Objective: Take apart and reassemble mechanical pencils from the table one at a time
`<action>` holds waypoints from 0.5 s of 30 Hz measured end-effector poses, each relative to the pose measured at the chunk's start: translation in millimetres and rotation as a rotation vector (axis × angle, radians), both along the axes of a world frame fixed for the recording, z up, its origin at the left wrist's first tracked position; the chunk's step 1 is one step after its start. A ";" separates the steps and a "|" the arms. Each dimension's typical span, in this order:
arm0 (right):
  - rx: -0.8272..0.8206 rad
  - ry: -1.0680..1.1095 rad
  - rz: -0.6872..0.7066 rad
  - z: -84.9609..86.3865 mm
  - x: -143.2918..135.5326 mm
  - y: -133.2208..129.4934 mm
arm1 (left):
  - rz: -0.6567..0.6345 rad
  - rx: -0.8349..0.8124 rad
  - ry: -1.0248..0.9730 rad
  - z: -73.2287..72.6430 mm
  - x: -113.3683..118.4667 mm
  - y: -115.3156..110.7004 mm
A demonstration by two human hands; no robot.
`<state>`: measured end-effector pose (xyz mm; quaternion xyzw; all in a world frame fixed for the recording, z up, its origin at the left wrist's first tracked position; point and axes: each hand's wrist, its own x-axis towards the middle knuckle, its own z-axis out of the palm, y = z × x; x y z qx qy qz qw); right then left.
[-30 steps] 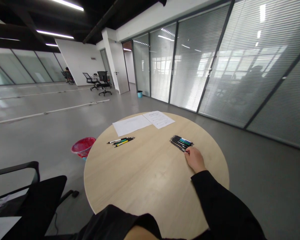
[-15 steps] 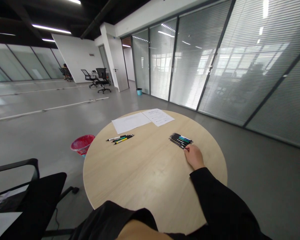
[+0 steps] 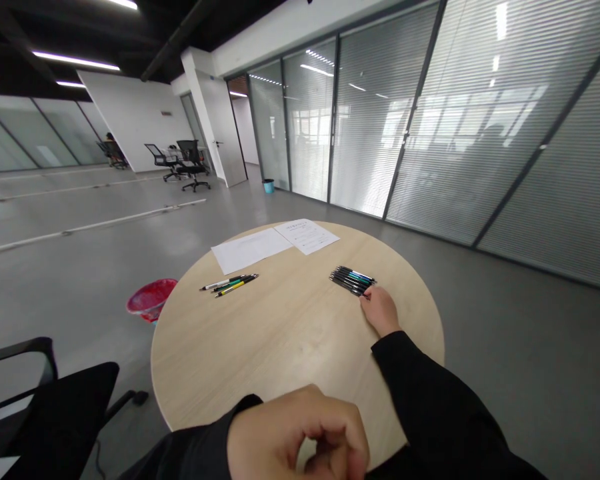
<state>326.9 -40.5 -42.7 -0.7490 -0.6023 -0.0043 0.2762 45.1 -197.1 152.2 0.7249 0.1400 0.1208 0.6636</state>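
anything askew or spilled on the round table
The white, green and yellow pens look askew, overlapping at uneven angles, unlike the neat row of mostly black pens by the right hand; no spill shows.

Pen row [image 3: 351, 281] mostly black, perhaps some teal.

White papers [image 3: 253, 250] side by side, red bin [image 3: 153, 295] on grey floor [image 3: 95, 263], black chair [image 3: 65, 410] at left, office chairs [image 3: 192, 159] near an open door [image 3: 229, 150], blue bin [image 3: 269, 187], glass panels [image 3: 307, 143] with blinds [image 3: 473, 160], ceiling lights [image 3: 75, 61]
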 end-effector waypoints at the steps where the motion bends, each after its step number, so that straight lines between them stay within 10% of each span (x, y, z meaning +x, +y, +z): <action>1: -0.001 -0.002 -0.004 0.2 0.0 0.0 | 0.030 0.004 0.005 -7.6 -0.8 3.8; 8: -0.002 -0.014 -0.025 1.0 -0.7 1.3 | 0.294 -0.056 0.111 -65.6 -20.4 35.7; 15: -0.019 -0.010 -0.046 2.0 -2.1 1.7 | 0.392 0.187 0.229 -88.2 -40.6 68.4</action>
